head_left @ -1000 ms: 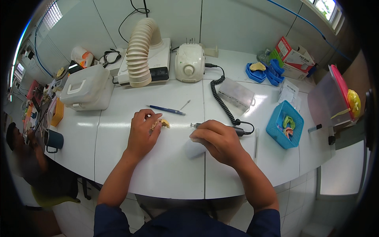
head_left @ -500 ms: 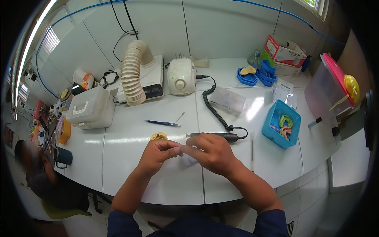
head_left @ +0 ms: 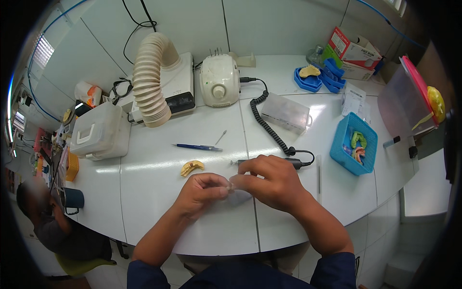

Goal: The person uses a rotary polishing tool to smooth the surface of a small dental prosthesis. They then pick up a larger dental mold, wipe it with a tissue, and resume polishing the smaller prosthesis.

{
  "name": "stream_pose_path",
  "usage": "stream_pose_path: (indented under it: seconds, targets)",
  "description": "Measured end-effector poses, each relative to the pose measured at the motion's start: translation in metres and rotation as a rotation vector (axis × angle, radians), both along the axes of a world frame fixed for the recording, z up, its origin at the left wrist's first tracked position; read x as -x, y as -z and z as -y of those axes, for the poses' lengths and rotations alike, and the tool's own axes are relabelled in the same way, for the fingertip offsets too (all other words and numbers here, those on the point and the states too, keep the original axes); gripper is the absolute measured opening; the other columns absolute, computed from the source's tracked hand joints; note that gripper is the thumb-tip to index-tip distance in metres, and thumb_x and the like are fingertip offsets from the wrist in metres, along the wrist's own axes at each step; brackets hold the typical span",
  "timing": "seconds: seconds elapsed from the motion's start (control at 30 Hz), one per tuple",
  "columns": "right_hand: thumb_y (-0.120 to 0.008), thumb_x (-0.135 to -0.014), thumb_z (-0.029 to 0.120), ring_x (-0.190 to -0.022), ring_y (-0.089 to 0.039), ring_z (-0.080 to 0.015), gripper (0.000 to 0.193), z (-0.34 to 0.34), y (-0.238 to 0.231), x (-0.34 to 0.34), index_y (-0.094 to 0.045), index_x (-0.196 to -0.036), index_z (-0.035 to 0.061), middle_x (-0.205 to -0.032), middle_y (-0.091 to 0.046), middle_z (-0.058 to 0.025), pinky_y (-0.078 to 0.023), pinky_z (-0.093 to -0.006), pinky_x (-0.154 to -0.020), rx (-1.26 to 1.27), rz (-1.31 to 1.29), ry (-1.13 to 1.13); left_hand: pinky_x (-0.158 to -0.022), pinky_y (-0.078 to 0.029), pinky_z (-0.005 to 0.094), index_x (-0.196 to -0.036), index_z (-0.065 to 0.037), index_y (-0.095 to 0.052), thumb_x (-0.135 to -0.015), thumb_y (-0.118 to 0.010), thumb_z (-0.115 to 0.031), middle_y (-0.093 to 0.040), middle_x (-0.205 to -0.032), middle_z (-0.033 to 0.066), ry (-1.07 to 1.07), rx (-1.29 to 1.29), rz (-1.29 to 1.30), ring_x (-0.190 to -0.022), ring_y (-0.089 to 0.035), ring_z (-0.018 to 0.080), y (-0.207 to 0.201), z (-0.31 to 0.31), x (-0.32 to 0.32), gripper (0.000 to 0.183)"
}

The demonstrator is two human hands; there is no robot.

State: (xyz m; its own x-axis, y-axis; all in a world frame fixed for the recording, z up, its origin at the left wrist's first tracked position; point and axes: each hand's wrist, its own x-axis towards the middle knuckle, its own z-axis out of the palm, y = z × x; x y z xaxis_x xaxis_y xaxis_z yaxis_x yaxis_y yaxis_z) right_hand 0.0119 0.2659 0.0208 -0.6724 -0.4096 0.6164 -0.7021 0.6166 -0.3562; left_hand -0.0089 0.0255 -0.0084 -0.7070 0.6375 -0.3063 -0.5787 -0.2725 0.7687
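Observation:
My left hand and my right hand meet above the near middle of the white table. A small pale piece is pinched between the fingertips; its kind is too small to make out. Under the fingers lies something greyish and see-through, partly hidden. Just beyond my left hand sits a yellow horseshoe-shaped dental model. A dark rotary handpiece lies behind my right hand, which covers its middle; its coiled cord leads to a white control unit.
A blue pen and a thin small tool lie further off. Right stand a clear plastic case and a blue basket with dental pieces. Left are a ribbed hose, a white toolbox and a seated person.
The view has shifted a little, and the dental model shows fully beside my left hand now. Both hands remain together; the pale piece between the fingertips shows more clearly.

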Motion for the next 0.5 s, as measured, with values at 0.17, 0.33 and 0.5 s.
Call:
stream_pose_path:
  seconds: [0.17, 0.33, 0.5]
  targets:
    - [-0.08, -0.074, 0.028, -0.101, -0.059, -0.0224, 0.029, -0.01, -0.004, 0.009, -0.071, -0.097, 0.0131, -0.104, -0.064, -0.0025, -0.047, -0.0367, -0.085, -0.096, 0.139, 0.255, -0.087, -0.053, 0.0314, -0.093, -0.001, -0.069, -0.082, -0.071, 0.008, -0.072, -0.097, 0.0126, -0.003, -0.151, -0.004, -0.091, -0.068, 0.017, 0.007, -0.001, 0.002, 0.015]
    - [-0.076, -0.079, 0.026, -0.097, -0.059, -0.0236, 0.028, -0.009, 0.015, 0.013, -0.069, -0.102, 0.0108, -0.1, -0.061, -0.0046, -0.048, -0.0366, -0.082, -0.28, 0.284, 0.241, -0.087, -0.054, 0.0336, -0.092, -0.002, -0.068, -0.079, -0.071, 0.012, -0.071, -0.096, 0.0128, 0.005, -0.23, -0.012, -0.09, -0.068, 0.0185, 0.015, -0.003, 0.007, 0.019]
    - [-0.07, -0.085, 0.02, -0.089, -0.06, -0.025, 0.029, -0.007, 0.018, 0.015, -0.063, -0.11, 0.0072, -0.095, -0.059, -0.0066, -0.049, -0.0385, -0.075, -0.213, 0.284, 0.329, -0.088, -0.053, 0.0335, -0.092, -0.003, -0.069, -0.079, -0.072, 0.012, -0.071, -0.095, 0.0125, -0.021, -0.159, 0.024, -0.091, -0.067, 0.0184, 0.012, -0.002, 0.009, 0.021]
